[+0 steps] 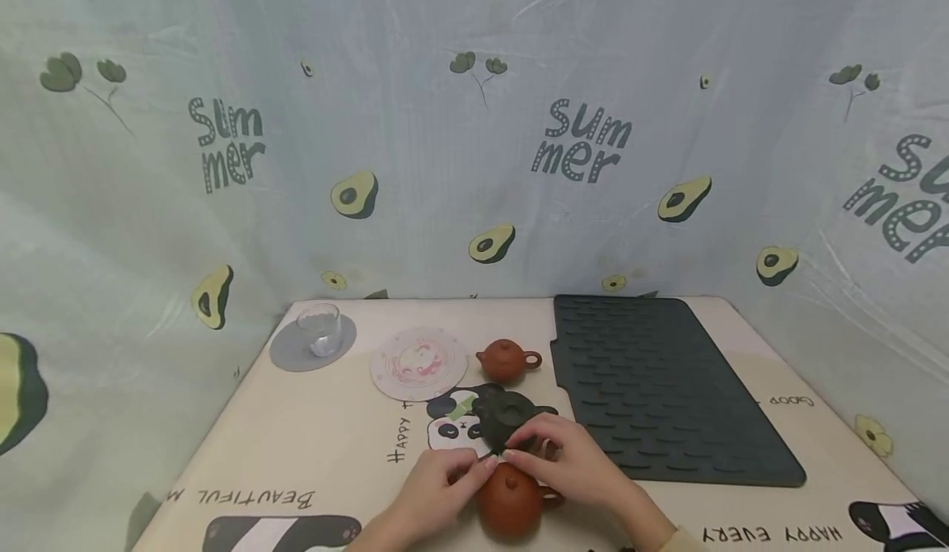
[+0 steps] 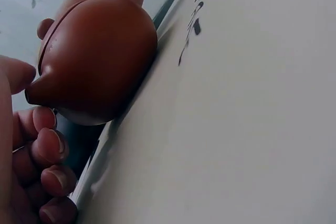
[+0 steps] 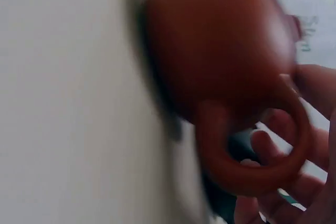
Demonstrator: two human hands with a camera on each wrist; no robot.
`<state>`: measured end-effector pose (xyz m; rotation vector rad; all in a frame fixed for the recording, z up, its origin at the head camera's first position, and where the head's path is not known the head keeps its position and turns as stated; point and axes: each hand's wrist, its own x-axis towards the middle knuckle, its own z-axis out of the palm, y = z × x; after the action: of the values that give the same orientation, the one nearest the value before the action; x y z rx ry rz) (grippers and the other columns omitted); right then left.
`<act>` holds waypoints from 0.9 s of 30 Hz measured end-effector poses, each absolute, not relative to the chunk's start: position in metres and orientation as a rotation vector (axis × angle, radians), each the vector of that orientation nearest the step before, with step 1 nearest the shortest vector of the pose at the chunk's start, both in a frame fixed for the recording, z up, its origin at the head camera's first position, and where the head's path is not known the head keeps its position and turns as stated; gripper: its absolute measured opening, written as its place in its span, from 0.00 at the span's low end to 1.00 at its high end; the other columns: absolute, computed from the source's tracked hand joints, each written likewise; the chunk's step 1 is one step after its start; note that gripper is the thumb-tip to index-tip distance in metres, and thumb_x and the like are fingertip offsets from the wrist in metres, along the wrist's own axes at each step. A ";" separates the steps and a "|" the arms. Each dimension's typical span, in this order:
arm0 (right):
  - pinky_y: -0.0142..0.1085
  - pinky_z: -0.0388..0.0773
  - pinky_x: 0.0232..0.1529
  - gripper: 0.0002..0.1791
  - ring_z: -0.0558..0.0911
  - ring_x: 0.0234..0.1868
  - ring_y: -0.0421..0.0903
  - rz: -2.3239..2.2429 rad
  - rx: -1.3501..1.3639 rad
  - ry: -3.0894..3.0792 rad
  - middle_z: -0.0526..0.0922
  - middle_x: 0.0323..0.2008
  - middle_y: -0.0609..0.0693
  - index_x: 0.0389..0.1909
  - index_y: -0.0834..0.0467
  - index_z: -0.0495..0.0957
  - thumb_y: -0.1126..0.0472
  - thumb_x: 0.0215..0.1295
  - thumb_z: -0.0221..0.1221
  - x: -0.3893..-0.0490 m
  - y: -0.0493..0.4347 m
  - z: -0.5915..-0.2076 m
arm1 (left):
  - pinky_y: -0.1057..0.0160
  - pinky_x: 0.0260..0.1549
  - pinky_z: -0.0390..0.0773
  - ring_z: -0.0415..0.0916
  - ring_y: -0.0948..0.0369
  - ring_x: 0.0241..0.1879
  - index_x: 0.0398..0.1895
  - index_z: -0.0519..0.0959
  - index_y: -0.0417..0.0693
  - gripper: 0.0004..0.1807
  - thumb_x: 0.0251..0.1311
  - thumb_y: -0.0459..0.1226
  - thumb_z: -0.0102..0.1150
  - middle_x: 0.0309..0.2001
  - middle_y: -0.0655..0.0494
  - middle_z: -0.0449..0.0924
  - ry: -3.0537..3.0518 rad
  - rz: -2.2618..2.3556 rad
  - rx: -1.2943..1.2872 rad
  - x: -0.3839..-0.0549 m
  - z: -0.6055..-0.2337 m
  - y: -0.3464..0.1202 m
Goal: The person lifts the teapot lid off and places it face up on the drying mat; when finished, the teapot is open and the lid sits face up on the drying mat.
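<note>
A reddish-brown clay teapot (image 1: 511, 502) stands near the front of the table, its lid on and handle to the right. Just beyond it my left hand (image 1: 439, 486) and right hand (image 1: 567, 461) meet. Their fingertips come together at the near edge of a dark, pot-like vessel (image 1: 504, 416). In the left wrist view, curled fingers (image 2: 50, 145) lie beside the clay teapot's spout (image 2: 39, 92). Through the teapot's handle (image 3: 252, 179), the right wrist view shows bent right fingers. I cannot tell what the fingertips pinch.
A smaller clay teapot (image 1: 506, 361) stands behind the dark vessel. To its left are a pink-patterned plate (image 1: 385, 367) and a clear glass (image 1: 319, 329) on a grey round mat (image 1: 285, 353). A black ridged mat (image 1: 660, 387) covers the right side. A printed curtain (image 1: 415, 140) hangs behind.
</note>
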<state>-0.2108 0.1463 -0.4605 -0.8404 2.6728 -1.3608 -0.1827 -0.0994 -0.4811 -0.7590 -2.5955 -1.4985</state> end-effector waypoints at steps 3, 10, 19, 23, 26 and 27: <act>0.34 0.77 0.37 0.05 0.78 0.37 0.38 -1.347 -0.846 2.662 0.81 0.37 0.36 0.39 0.36 0.85 0.42 0.69 0.65 -0.212 0.145 -0.463 | 0.73 0.17 0.59 0.63 0.74 0.16 0.16 0.73 0.58 0.24 0.74 0.50 0.57 0.13 0.75 0.63 -2.575 -1.494 -0.788 -0.183 -0.480 -0.100; 0.35 0.79 0.43 0.06 0.80 0.42 0.40 -1.379 -0.853 2.613 0.84 0.38 0.37 0.41 0.36 0.84 0.42 0.67 0.66 -0.206 0.146 -0.464 | 0.70 0.20 0.61 0.63 0.72 0.17 0.15 0.75 0.62 0.28 0.77 0.55 0.47 0.12 0.76 0.63 -2.750 -1.247 -0.778 -0.183 -0.472 -0.106; 0.34 0.80 0.40 0.04 0.81 0.39 0.38 -1.473 -0.891 2.635 0.83 0.37 0.36 0.43 0.40 0.85 0.49 0.71 0.65 -0.201 0.149 -0.465 | 0.70 0.20 0.62 0.64 0.73 0.17 0.14 0.77 0.64 0.28 0.78 0.54 0.46 0.11 0.77 0.63 -2.751 -1.260 -0.762 -0.180 -0.474 -0.102; 0.34 0.80 0.40 0.04 0.81 0.38 0.38 -1.481 -0.870 2.636 0.82 0.37 0.37 0.42 0.40 0.85 0.49 0.71 0.65 -0.200 0.148 -0.467 | 0.70 0.22 0.63 0.66 0.72 0.19 0.16 0.78 0.64 0.28 0.78 0.56 0.45 0.12 0.76 0.64 -2.772 -1.295 -0.747 -0.180 -0.473 -0.103; 0.34 0.80 0.39 0.03 0.81 0.38 0.39 -1.475 -0.859 2.648 0.82 0.36 0.37 0.41 0.40 0.85 0.48 0.71 0.65 -0.201 0.147 -0.470 | 0.69 0.23 0.64 0.66 0.71 0.20 0.19 0.79 0.65 0.27 0.78 0.58 0.44 0.13 0.74 0.65 -2.799 -1.309 -0.754 -0.181 -0.472 -0.105; 0.34 0.80 0.39 0.03 0.81 0.37 0.39 -1.476 -0.854 2.651 0.82 0.36 0.37 0.41 0.39 0.85 0.48 0.70 0.65 -0.202 0.147 -0.471 | 0.69 0.23 0.64 0.66 0.71 0.21 0.20 0.79 0.65 0.26 0.78 0.58 0.44 0.14 0.74 0.65 -2.800 -1.301 -0.764 -0.181 -0.472 -0.106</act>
<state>-0.2015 0.1469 -0.4705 -0.8539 2.6509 -1.4759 -0.1813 -0.1058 -0.4721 -0.7637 -2.7997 -1.3011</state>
